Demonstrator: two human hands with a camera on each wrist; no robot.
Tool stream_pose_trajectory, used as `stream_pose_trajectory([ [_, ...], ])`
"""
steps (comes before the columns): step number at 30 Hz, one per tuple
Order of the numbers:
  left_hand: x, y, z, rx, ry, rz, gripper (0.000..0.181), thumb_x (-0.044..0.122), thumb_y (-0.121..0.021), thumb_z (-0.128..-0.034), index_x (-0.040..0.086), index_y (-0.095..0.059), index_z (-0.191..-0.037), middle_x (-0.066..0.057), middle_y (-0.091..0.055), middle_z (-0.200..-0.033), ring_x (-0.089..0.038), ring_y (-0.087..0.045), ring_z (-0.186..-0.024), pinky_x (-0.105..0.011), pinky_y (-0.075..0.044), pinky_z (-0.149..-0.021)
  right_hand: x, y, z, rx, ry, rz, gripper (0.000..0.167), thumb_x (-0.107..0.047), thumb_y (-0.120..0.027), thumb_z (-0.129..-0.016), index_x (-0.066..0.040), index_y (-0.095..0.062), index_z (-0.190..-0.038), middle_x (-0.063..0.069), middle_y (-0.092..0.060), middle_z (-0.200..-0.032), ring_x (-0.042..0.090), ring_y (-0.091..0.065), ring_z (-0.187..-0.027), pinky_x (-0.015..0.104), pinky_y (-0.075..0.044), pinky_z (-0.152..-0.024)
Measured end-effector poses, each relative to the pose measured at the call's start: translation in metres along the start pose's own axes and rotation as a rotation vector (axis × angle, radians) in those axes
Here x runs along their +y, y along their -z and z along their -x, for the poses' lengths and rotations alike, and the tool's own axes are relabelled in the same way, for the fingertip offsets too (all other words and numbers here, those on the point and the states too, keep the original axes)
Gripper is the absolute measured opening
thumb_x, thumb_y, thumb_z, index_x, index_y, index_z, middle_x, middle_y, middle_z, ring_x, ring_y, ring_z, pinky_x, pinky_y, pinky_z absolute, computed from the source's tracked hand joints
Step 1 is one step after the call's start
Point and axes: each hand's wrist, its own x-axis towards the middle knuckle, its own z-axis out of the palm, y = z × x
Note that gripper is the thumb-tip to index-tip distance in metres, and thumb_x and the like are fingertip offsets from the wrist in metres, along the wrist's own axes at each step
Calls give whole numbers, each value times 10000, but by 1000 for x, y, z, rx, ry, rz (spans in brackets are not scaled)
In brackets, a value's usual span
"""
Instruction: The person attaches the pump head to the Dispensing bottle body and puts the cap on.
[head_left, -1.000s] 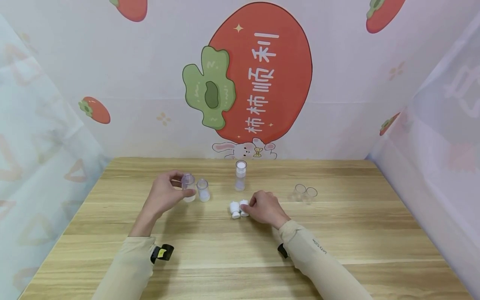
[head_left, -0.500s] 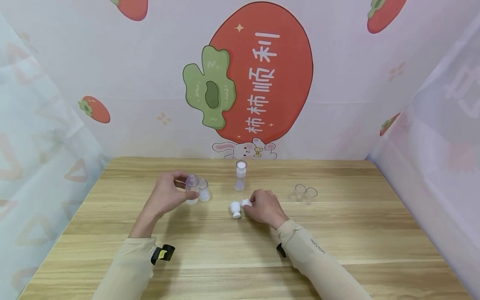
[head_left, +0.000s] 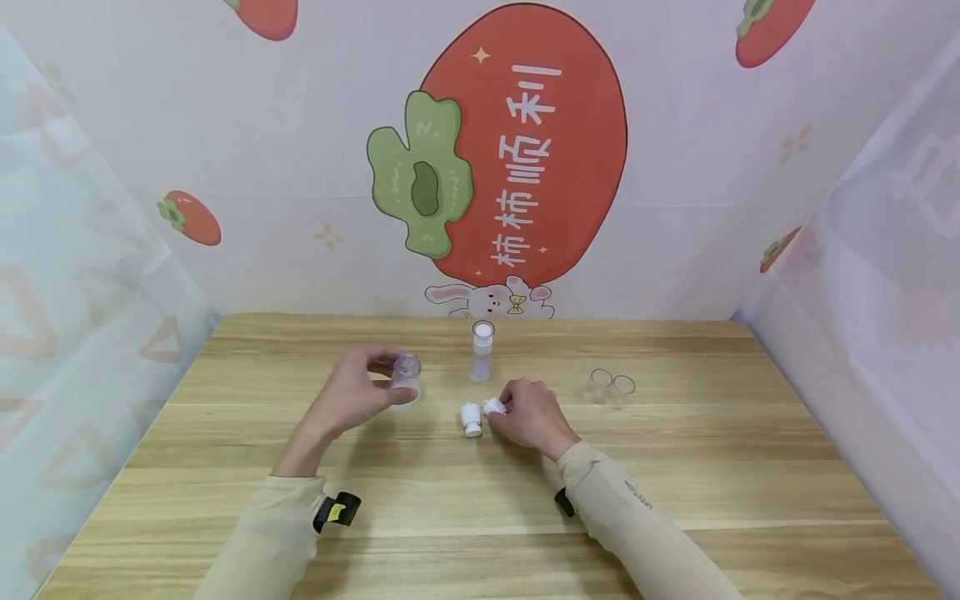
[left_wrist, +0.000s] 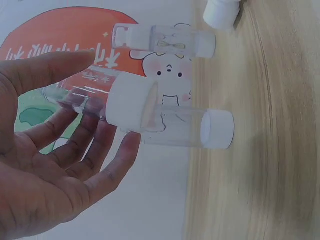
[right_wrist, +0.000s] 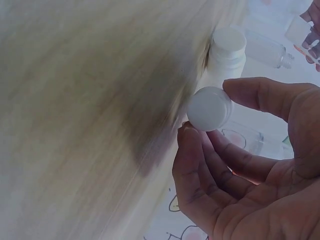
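My left hand (head_left: 360, 385) grips a small clear bottle with a white base (left_wrist: 132, 102), tilted a little in the left wrist view. A matching clear bottle (left_wrist: 218, 129) stands upright behind it, mostly hidden by the held one in the head view. My right hand (head_left: 531, 417) pinches a white pump top (head_left: 495, 407) between thumb and fingers, its round end (right_wrist: 207, 109) facing the right wrist camera. Just left of that lies a second white pump top (head_left: 471, 419). How far the held bottle is off the table is hard to tell.
At the back centre stands a taller bottle (head_left: 482, 350) with a white top under a clear cover. Two clear cups (head_left: 602, 380) sit close together on the right. A printed cloth backdrop (head_left: 300, 275) rises behind the wooden table (head_left: 420, 517).
My left hand has carried its bottle to the right, in front of the standing one. My right hand has tilted its pump top and drawn it slightly away from the other.
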Motion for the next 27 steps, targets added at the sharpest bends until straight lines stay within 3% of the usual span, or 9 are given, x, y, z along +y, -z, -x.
stream_pose_trajectory([
  [6,1,-11,-4,-18,-72,60,418,-28,-825,-780,-45,-672,-1168,-144,-678,-1076,-299,-628,-982,-454,-566,-903,2,6,3,5,13,-47,200,-194,-791,-840,-27,-710,-915,16,-622,-789,164,-573,-730,301,-491,-645],
  [11,2,-18,-6,-18,-90,82,422,-24,-828,-778,-38,-673,-1171,-138,-671,-1073,-289,-611,-976,-440,-570,-898,3,11,6,14,-1,-88,203,-203,-798,-843,-46,-709,-937,10,-645,-835,158,-591,-777,321,-518,-701],
  [18,5,-27,-7,-23,-127,51,419,-4,-805,-813,-45,-655,-1202,-152,-661,-1100,-324,-621,-1002,-476,-560,-901,4,21,12,13,-8,-151,228,-211,-811,-845,-53,-712,-977,3,-664,-863,151,-603,-806,332,-532,-741],
  [27,9,-38,-10,-65,-130,-1,440,13,-747,-869,-59,-596,-1275,-181,-633,-1175,-315,-613,-1033,-483,-525,-936,13,33,19,0,10,-229,201,-157,-811,-854,-55,-710,-994,-1,-665,-863,162,-598,-791,316,-517,-708],
])
